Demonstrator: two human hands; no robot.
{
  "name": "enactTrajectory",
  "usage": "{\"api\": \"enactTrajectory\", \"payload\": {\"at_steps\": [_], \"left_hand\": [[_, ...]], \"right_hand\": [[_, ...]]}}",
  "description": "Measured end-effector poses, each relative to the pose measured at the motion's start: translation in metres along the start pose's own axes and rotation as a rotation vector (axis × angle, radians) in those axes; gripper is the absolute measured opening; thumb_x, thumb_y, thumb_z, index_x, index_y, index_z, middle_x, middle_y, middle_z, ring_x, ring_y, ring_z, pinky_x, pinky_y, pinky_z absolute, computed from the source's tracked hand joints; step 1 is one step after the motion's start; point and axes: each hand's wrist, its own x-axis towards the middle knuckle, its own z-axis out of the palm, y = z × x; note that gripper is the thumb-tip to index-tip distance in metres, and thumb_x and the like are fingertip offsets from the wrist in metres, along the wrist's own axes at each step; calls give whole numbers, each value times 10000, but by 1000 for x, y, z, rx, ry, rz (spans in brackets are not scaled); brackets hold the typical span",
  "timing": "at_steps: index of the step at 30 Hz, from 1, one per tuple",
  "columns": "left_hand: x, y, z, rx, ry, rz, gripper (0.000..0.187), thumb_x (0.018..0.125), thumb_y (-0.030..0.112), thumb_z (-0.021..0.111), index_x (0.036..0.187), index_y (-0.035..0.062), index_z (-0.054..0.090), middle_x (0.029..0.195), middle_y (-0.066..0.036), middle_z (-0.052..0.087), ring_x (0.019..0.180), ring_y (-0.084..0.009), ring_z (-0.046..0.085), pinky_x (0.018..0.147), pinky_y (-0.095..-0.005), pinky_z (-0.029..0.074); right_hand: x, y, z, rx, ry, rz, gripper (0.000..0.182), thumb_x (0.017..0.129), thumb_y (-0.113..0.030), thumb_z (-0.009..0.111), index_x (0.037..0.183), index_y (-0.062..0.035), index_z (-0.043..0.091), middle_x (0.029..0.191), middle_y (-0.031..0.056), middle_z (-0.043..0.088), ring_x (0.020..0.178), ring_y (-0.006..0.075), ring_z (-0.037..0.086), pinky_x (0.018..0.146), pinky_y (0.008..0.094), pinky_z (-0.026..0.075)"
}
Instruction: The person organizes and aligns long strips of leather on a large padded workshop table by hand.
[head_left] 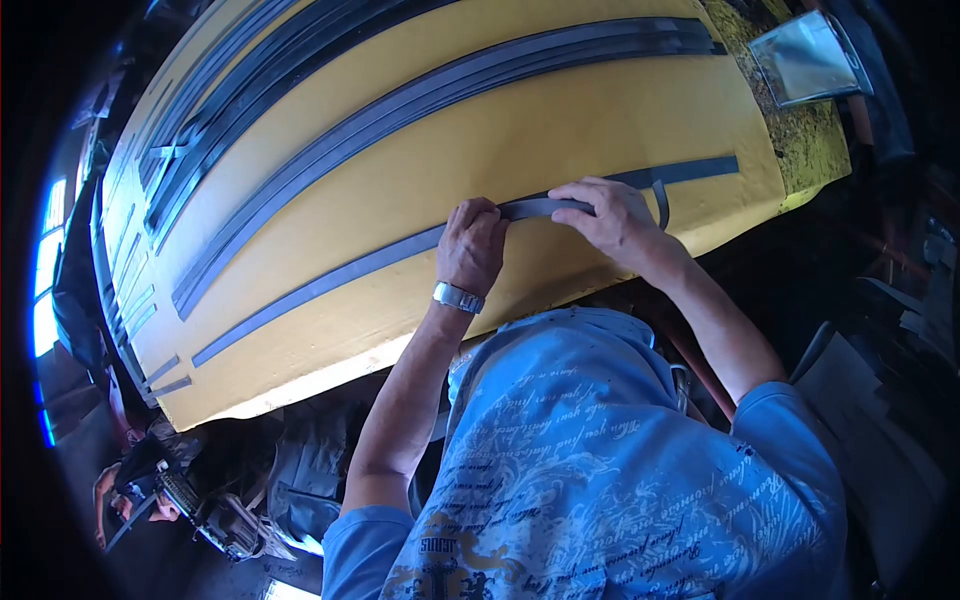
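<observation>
A long dark grey strip (330, 288) lies along the near side of the yellow-topped table (400, 190). A narrower, lighter grey strip (532, 208) spans the gap between my hands, slightly bowed, over the dark one. My left hand (470, 245), with a metal-banded watch at the wrist, is closed on the light strip, fingertips bent down at it. My right hand (610, 220) grips the same strip between thumb and fingers. Past the right hand, the strip's loose end (661, 205) curls down over the dark strip. What lies under my fingers is hidden.
Several long dark strips (400, 105) lie in rows farther back. Short strip pieces (165, 375) sit at the left end. A rectangular metal tin (808, 60) stands on the stained right end. Another person (150, 490) is at the lower left, beyond the table edge.
</observation>
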Motion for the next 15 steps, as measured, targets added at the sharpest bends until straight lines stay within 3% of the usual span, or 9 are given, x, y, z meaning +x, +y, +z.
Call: {"api": "enactTrajectory", "payload": {"at_steps": [4,8,15], "left_hand": [[6,1,-4,-118,-75,-163,165,776,133,720,916,62,669,976,-93,626,864,-302,625,742,-397,525],[9,10,-7,-49,-73,-136,193,769,158,734,943,85,691,966,-82,630,859,-290,628,736,-388,525],[9,8,-4,39,-31,-102,189,763,193,751,925,104,713,959,-63,632,850,-266,629,723,-376,522]], "right_hand": [[0,16,0,-146,-26,8,269,849,-251,667,1061,-86,672,1024,93,672,983,291,632,891,378,492],[3,30,12,-282,43,-86,213,839,-222,663,1009,-95,673,1021,61,647,998,265,610,914,376,478],[2,33,18,-254,53,-56,209,832,-200,663,1009,-87,661,1019,66,637,990,267,603,895,393,487]]}}
